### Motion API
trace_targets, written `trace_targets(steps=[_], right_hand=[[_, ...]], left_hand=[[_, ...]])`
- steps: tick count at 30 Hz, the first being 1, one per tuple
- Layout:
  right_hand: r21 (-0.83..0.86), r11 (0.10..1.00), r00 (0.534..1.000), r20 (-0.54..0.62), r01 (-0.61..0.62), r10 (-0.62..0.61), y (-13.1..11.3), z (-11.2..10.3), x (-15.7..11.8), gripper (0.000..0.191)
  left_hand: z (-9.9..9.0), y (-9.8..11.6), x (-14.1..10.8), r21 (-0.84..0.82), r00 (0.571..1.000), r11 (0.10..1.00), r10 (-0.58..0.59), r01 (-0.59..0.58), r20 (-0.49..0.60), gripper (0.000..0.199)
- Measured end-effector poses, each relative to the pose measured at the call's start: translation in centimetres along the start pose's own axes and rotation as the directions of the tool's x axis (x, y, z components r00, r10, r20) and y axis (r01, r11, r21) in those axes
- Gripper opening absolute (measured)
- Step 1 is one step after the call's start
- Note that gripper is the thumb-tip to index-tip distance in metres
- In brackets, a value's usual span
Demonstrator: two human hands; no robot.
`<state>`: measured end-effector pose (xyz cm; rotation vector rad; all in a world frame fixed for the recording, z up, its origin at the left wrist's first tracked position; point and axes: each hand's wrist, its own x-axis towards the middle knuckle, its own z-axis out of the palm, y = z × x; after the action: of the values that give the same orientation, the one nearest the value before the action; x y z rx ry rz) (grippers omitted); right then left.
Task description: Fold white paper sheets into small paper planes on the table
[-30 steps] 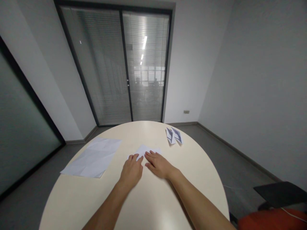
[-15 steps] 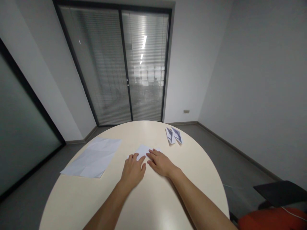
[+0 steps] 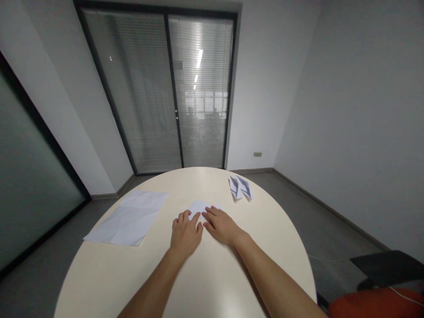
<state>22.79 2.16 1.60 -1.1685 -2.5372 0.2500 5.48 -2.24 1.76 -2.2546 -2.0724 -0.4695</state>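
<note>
A small white sheet of paper [image 3: 198, 206] lies at the middle of the round table, its near part covered by my hands. My left hand [image 3: 186, 230] rests on its left side, fingers a little bent and apart, thumb toward the right. On the right side my right hand [image 3: 221, 224] lies flat, its fingers stretched over the paper. The index fingertips of both hands almost meet. How the paper is folded under them is hidden.
The round cream table [image 3: 198, 287] carries a stack of larger creased white sheets [image 3: 129, 218] at the left. Two folded paper pieces [image 3: 240, 188] stand at the back right. A red and black chair [image 3: 377, 300] is beyond the right edge, and a glass door [image 3: 159, 97] behind.
My left hand has shifted very slightly to the right and up on the paper. The right hand and the other papers stay where they were.
</note>
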Motion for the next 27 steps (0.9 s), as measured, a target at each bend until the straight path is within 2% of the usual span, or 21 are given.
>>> trace_targets(steps=[13,20,23,27], right_hand=[[0.012,1.000,1.000,-0.001,-0.009,0.009,0.0,0.0,0.0,0.047],[0.018,0.991,0.992,0.013,-0.129,0.129,0.4,0.2,0.2,0.055],[0.000,0.982,0.982,-0.007,-0.189,0.189,0.2,-0.2,0.2,0.041],[-0.050,0.992,0.993,-0.047,-0.113,0.111,0.0,-1.3,0.3,0.023]], left_hand=[[0.4,-0.3,0.5,0.007,0.999,1.000,0.000,0.000,-0.037,0.040],[0.1,-0.3,-0.4,0.036,0.998,0.998,0.059,-0.058,-0.009,0.041],[0.2,-0.3,-0.7,0.038,0.997,0.997,0.075,-0.074,-0.021,0.041],[0.6,-0.3,-0.8,0.051,0.994,0.995,0.085,-0.081,-0.064,0.038]])
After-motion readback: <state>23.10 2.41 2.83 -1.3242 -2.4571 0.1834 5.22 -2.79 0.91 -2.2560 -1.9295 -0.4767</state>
